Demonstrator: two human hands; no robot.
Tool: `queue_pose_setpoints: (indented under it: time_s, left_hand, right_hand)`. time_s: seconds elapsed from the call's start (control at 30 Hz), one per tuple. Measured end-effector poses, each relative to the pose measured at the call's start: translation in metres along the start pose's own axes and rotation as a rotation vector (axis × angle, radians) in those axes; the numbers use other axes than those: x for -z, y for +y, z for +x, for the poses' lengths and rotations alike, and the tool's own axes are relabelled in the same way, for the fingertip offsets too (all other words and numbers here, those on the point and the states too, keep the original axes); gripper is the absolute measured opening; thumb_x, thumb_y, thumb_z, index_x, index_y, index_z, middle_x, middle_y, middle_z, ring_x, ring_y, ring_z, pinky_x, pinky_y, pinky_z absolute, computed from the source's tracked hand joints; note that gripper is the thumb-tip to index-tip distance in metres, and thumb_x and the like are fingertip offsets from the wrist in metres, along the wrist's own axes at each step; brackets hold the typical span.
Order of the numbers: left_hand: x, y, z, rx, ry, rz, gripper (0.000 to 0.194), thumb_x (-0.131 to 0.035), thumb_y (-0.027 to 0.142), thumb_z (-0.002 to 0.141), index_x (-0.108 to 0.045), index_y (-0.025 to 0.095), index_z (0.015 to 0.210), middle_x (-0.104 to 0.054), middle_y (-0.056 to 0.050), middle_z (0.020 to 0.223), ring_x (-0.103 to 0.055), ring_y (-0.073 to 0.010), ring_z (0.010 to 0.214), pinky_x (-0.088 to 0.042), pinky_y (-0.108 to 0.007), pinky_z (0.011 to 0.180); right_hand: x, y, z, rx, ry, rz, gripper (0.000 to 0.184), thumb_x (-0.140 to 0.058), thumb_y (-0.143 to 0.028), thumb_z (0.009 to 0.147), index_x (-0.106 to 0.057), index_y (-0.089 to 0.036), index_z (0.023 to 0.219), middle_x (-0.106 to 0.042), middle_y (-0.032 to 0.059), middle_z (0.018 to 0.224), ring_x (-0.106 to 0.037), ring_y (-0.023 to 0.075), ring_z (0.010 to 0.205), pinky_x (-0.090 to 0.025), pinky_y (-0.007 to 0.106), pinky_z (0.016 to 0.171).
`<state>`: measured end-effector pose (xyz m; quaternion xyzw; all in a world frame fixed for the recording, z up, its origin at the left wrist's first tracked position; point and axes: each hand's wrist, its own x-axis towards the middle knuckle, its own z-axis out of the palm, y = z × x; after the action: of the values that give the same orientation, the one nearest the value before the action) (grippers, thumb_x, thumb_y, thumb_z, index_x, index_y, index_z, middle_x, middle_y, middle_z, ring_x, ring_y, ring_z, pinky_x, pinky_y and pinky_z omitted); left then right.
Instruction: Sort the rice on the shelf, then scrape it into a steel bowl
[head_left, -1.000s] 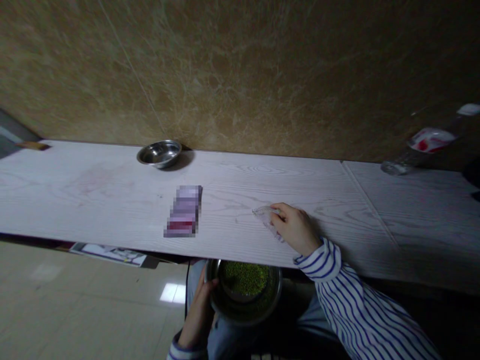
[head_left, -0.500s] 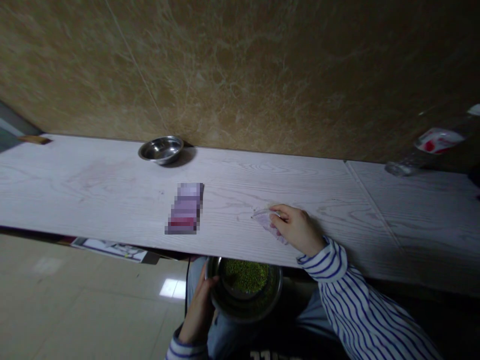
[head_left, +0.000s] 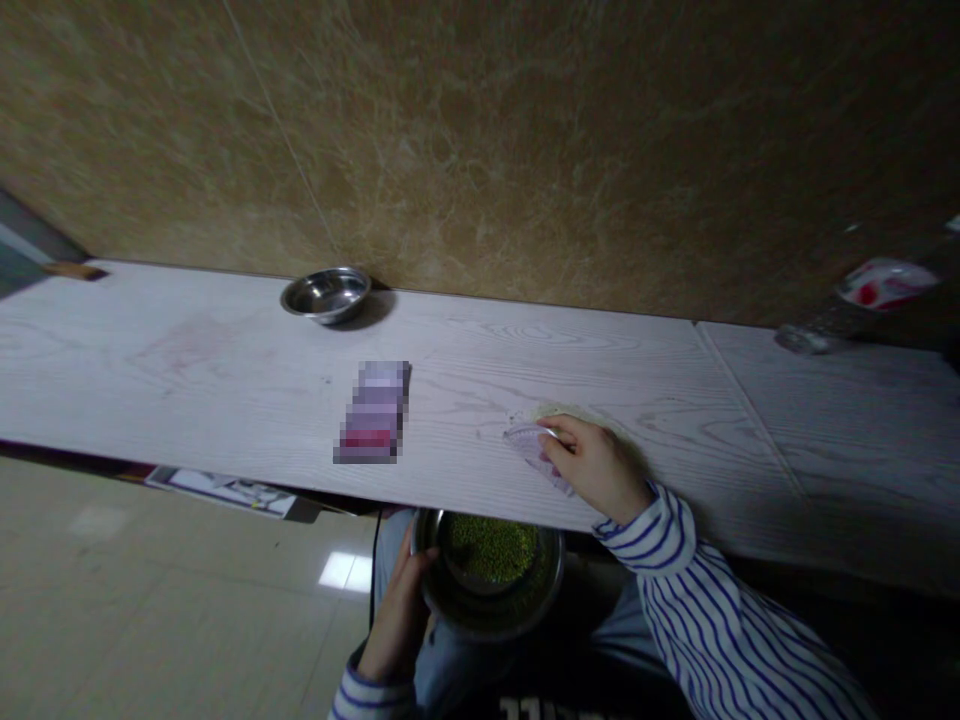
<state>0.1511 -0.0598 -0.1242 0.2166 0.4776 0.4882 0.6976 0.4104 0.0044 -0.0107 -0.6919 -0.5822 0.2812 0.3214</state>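
Observation:
My right hand (head_left: pixel 592 465) rests on the pale wooden table (head_left: pixel 187 390) near its front edge, fingers closed on a small clear plastic scraper-like piece (head_left: pixel 534 447). A thin pale patch of small grains (head_left: pixel 574 412) lies on the table just beyond that hand. Below the table edge, my left hand (head_left: pixel 397 610) grips the rim of a steel bowl (head_left: pixel 491 605) holding green beans (head_left: pixel 493 548), resting on my lap.
An empty steel bowl (head_left: pixel 326 294) stands at the back against the brown marbled wall. A blurred purple rectangular packet (head_left: pixel 373 412) lies mid-table. A clear bottle with a red-white label (head_left: pixel 862 295) lies at the far right. Tiled floor shows at left.
My right hand slid the plastic piece slightly toward the front edge, uncovering a pale patch of grains behind it. The left hand and bowl stay put.

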Motion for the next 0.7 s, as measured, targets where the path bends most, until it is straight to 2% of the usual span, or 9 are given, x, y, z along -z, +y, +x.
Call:
queue_pose_setpoints:
  time_s: [0.2, 0.4, 0.53, 0.7]
  left_hand:
    - [-0.003, 0.002, 0.0, 0.017, 0.017, -0.028, 0.056, -0.07, 0.032, 0.079, -0.068, 0.031, 0.135, -0.069, -0.003, 0.141, -0.046, -0.0325, 0.146, -0.027, -0.049, 0.126]
    - [-0.011, 0.01, -0.007, -0.025, 0.0, 0.005, 0.056, -0.068, 0.031, 0.082, -0.066, 0.03, 0.139, -0.069, -0.003, 0.141, -0.048, -0.032, 0.144, -0.028, -0.048, 0.126]
    - [-0.01, 0.01, -0.009, -0.03, 0.015, 0.006, 0.056, -0.067, 0.031, 0.084, -0.065, 0.032, 0.14, -0.067, -0.003, 0.144, -0.045, -0.0316, 0.147, -0.025, -0.049, 0.127]
    - [-0.006, 0.006, -0.005, -0.025, -0.01, 0.033, 0.062, -0.067, 0.033, 0.084, -0.06, 0.032, 0.145, -0.065, -0.003, 0.146, -0.044, -0.0325, 0.148, -0.027, -0.047, 0.126]
  right_hand:
    - [0.007, 0.009, -0.002, -0.04, 0.065, 0.026, 0.03, -0.057, -0.027, 0.09, -0.074, -0.017, 0.112, -0.079, 0.0065, 0.074, -0.072, 0.019, 0.056, -0.053, 0.027, 0.051]
    - [-0.003, -0.004, 0.001, -0.024, 0.044, 0.031, 0.03, -0.057, -0.026, 0.091, -0.074, -0.018, 0.114, -0.08, 0.0068, 0.079, -0.071, 0.0177, 0.056, -0.05, 0.026, 0.049]
    - [-0.006, -0.01, 0.004, -0.002, 0.029, -0.027, 0.03, -0.057, -0.025, 0.091, -0.075, -0.018, 0.113, -0.08, 0.0067, 0.079, -0.07, 0.0173, 0.055, -0.049, 0.026, 0.049]
    - [0.003, -0.007, -0.001, 0.006, 0.049, -0.116, 0.031, -0.056, -0.027, 0.091, -0.076, -0.017, 0.111, -0.08, 0.007, 0.075, -0.071, 0.0191, 0.057, -0.047, 0.026, 0.048]
